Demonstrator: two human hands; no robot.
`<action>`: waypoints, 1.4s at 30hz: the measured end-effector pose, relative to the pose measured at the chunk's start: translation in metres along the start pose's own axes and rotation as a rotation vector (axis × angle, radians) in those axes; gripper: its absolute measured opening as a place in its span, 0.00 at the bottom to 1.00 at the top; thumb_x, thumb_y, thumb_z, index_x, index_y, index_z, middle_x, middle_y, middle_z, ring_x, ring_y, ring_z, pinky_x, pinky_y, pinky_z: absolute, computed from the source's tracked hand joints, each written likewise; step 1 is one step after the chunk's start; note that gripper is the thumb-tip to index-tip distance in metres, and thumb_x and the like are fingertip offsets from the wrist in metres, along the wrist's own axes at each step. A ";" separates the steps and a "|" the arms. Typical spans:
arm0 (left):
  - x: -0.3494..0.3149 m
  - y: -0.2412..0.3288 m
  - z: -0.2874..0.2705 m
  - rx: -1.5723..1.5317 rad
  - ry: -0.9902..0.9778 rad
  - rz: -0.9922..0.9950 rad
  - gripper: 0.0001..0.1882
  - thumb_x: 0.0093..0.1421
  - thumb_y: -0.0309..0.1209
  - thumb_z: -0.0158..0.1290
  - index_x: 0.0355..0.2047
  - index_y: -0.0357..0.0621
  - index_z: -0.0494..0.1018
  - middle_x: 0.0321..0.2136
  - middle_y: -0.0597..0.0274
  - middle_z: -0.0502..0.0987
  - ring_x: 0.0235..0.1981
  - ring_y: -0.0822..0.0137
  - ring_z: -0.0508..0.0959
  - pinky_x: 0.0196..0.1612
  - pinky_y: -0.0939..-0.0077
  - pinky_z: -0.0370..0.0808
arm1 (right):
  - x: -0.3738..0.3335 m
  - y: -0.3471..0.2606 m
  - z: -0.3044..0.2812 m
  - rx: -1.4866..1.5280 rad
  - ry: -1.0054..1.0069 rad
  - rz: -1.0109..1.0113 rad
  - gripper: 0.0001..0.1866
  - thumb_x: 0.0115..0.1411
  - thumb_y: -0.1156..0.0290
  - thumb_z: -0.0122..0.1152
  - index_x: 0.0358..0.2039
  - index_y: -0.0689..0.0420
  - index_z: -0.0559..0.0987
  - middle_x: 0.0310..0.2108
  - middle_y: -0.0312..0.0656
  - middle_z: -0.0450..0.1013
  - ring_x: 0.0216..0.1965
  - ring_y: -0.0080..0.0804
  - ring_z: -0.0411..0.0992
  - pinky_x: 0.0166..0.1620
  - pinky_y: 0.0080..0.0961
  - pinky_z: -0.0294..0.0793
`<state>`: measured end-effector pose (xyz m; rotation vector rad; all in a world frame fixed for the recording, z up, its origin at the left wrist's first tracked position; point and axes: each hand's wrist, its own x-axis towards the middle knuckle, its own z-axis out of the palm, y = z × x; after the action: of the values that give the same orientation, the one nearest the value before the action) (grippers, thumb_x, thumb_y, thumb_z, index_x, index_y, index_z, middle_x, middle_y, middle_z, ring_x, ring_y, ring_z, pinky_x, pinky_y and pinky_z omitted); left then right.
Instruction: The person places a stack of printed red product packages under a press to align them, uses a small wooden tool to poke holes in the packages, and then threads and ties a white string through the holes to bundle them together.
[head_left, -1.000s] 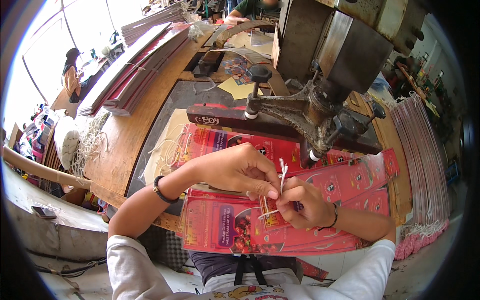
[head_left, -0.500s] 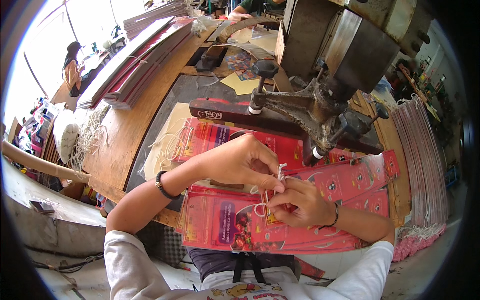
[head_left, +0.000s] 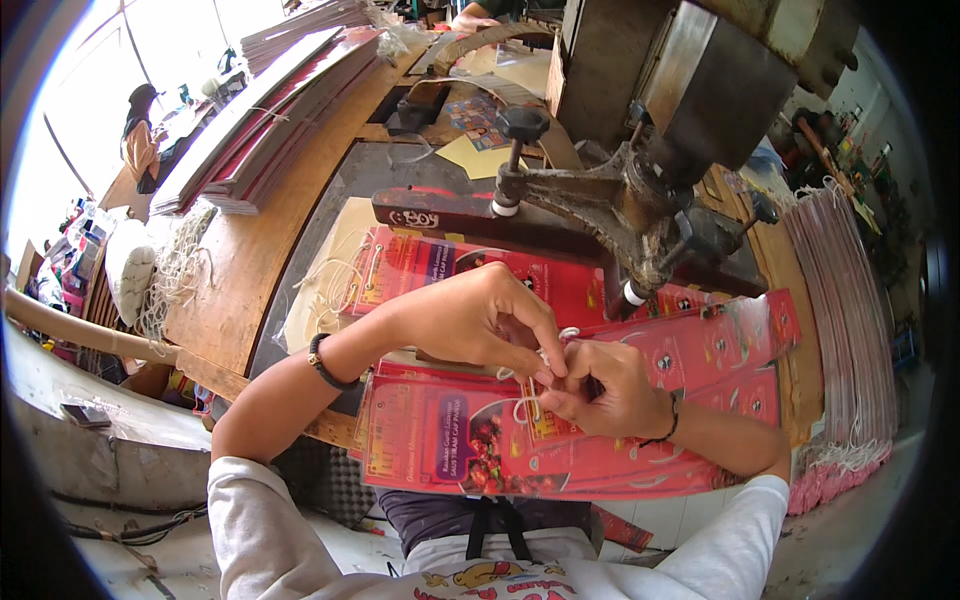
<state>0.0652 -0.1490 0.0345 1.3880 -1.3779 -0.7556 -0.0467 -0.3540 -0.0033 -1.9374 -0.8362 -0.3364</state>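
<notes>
My left hand (head_left: 497,322) and my right hand (head_left: 612,392) meet above a pile of long red printed cards (head_left: 410,440). Between their pinched fingertips is a thin white cord (head_left: 524,408); a loop of it hangs below onto the top card, and a bit shows above the fingers. Whether the cord is knotted there is hidden by my fingers. Behind my left hand lies another layer of red cards (head_left: 402,262), with white strings (head_left: 335,285) trailing off its left end.
A heavy metal press (head_left: 640,195) with knobs and a dark bar stands just beyond the cards. Bundled long sheets (head_left: 290,110) are stacked at far left, and a tall bundle (head_left: 840,300) stands at right. White cords (head_left: 180,260) hang over the table's left edge. Another person's hand (head_left: 470,18) shows at the back.
My fingertips have come closer together, and my right hand has turned and risen slightly. The cord end that stuck up between them now shows lower, beside the right fingers.
</notes>
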 end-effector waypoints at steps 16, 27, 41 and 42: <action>-0.001 0.003 -0.005 -0.002 0.060 -0.060 0.08 0.62 0.23 0.57 0.41 0.34 0.78 0.32 0.57 0.83 0.32 0.71 0.82 0.39 0.75 0.78 | -0.018 0.015 0.015 0.164 0.123 0.058 0.15 0.59 0.77 0.64 0.38 0.59 0.64 0.25 0.39 0.74 0.22 0.19 0.75 0.22 0.21 0.71; -0.007 0.009 -0.010 -0.037 -0.023 -0.124 0.10 0.62 0.22 0.54 0.44 0.31 0.71 0.35 0.52 0.83 0.37 0.71 0.82 0.41 0.76 0.78 | -0.016 0.009 0.006 0.053 0.054 0.072 0.15 0.60 0.77 0.62 0.42 0.60 0.64 0.26 0.39 0.73 0.24 0.21 0.76 0.24 0.19 0.72; -0.006 -0.003 -0.005 0.045 0.054 -0.080 0.13 0.68 0.31 0.49 0.41 0.32 0.75 0.26 0.61 0.78 0.24 0.74 0.73 0.30 0.75 0.72 | -0.006 0.005 0.004 0.037 0.039 0.049 0.13 0.60 0.78 0.61 0.40 0.61 0.67 0.33 0.43 0.74 0.23 0.21 0.72 0.23 0.19 0.70; -0.003 0.001 -0.006 0.073 0.058 -0.091 0.13 0.68 0.33 0.49 0.40 0.32 0.75 0.24 0.62 0.77 0.23 0.74 0.71 0.29 0.74 0.70 | -0.003 0.005 0.001 0.028 0.030 0.044 0.11 0.60 0.78 0.61 0.40 0.61 0.68 0.34 0.43 0.75 0.24 0.22 0.72 0.24 0.19 0.70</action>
<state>0.0697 -0.1441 0.0370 1.5275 -1.3154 -0.7243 -0.0461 -0.3559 -0.0086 -1.9170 -0.7743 -0.3247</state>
